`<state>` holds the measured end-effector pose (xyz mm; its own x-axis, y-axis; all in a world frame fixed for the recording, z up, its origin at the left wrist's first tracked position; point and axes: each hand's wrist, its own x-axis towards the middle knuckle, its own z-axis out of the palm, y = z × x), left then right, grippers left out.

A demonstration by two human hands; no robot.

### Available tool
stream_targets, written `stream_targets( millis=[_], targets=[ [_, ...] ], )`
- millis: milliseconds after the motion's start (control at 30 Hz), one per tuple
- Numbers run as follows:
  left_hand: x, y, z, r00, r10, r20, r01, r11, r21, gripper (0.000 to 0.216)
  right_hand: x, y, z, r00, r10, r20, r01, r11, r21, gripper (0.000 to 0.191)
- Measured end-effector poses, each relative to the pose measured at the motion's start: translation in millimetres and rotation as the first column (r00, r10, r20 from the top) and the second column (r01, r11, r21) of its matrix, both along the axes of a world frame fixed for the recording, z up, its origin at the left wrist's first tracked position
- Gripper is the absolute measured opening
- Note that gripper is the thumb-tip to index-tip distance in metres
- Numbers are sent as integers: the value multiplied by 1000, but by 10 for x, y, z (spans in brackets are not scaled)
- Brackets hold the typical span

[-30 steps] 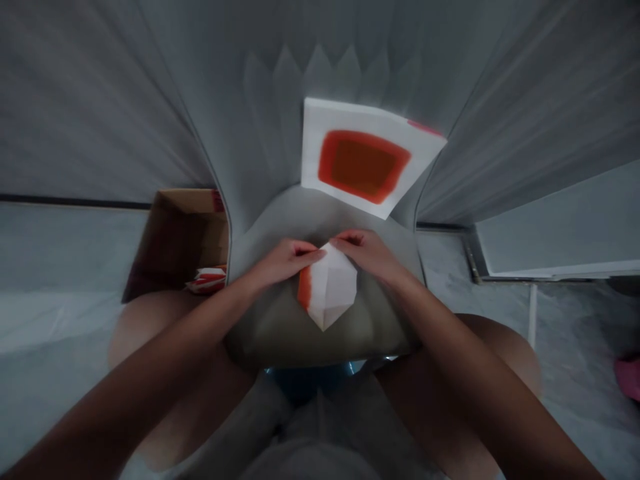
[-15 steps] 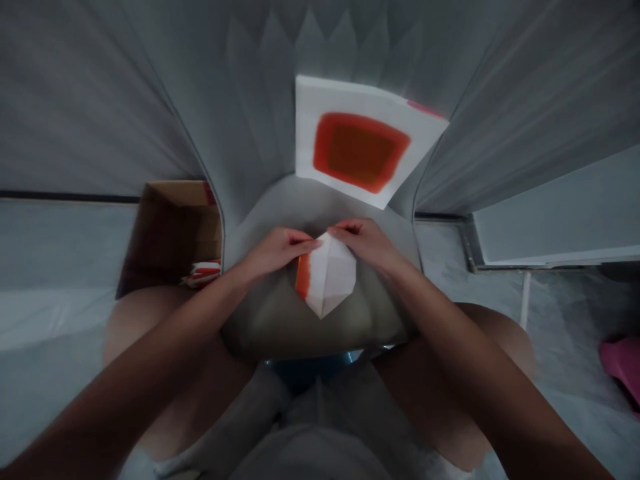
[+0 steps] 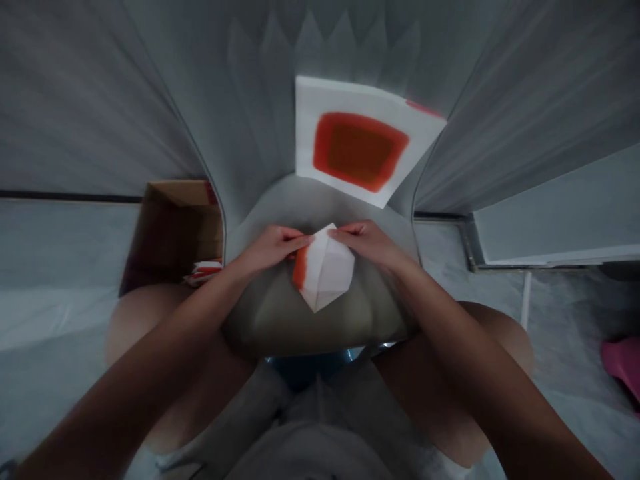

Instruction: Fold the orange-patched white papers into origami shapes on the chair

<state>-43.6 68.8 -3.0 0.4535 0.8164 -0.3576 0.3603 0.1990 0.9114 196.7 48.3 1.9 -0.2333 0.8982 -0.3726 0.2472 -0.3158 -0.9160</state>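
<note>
A small piece of folded paper [image 3: 327, 270], white with an orange patch on its left side, is held above the grey chair seat [image 3: 300, 333]. It has a crease down its middle and a pointed lower end. My left hand [image 3: 277, 247] pinches its upper left edge between thumb and fingers. On the upper right edge, my right hand [image 3: 366, 241] is closed in a like pinch. Beyond both hands, a white sheet with a red-orange square [image 3: 360, 150] leans on the chair's back [image 3: 260, 127]. The fingertips behind the paper are hidden.
On the floor left of the chair stands an open cardboard box [image 3: 173, 230] with folded red and white paper pieces [image 3: 206, 268] inside. A pale panel [image 3: 560, 207] lies at the right. Farther right is a pink object [image 3: 623, 363], partly cut off.
The folded paper has tilted slightly, its top corner shifting up and right and its lower point moving up and left. Both hands keep their pinch on it.
</note>
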Motion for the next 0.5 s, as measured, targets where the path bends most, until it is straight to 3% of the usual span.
stream_targets(
  millis=[100, 300, 500],
  targets=[
    [-34, -18, -57, 1000, 14, -27, -13, 998, 58, 52, 10, -13, -15, 999, 43, -19, -44, 999, -28, 47],
    [-12, -10, -64, 1000, -11, 3, 11, 1000, 25, 53, 23, -33, 6, 998, -40, -38, 39, 999, -35, 45],
    [-5, 5, -80, 999, 33, -9, -33, 998, 53, 52, 158, -16, 108, 986, 167, 9, -166, 984, -63, 40]
  ],
)
